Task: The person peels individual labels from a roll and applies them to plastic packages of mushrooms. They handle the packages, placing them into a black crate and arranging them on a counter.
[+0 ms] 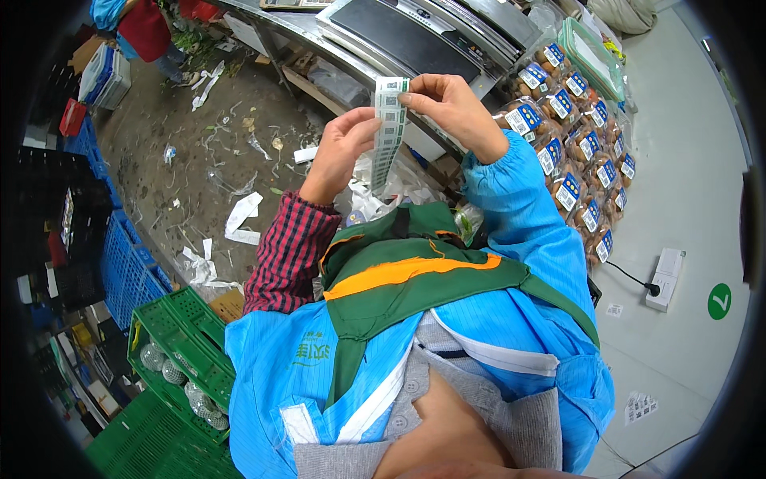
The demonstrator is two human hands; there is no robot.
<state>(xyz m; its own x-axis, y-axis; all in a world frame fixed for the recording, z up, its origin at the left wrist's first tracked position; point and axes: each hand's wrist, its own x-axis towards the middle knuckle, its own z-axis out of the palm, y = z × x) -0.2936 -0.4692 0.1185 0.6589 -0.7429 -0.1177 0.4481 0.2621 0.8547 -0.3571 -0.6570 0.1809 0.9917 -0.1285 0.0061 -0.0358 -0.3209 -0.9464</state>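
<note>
A long strip of printed labels [388, 128], white with green edges, hangs upright in front of my chest. My right hand [456, 110] pinches its upper right edge between thumb and fingers. On the other side, my left hand [341, 152] has its fingertips closed at the strip's left edge, slightly lower. The strip's lower end dangles free over the crumpled clear plastic [415, 182] below. Just beyond my hands is a metal-framed bench with a black-topped machine [399, 36].
Clear packs of brown round produce [568, 191] with blue labels are stacked at the right. A green crate [179, 343] and blue crates [132, 271] stand at the left. Paper scraps [242, 217] litter the floor. Another person [146, 30] is at the far left.
</note>
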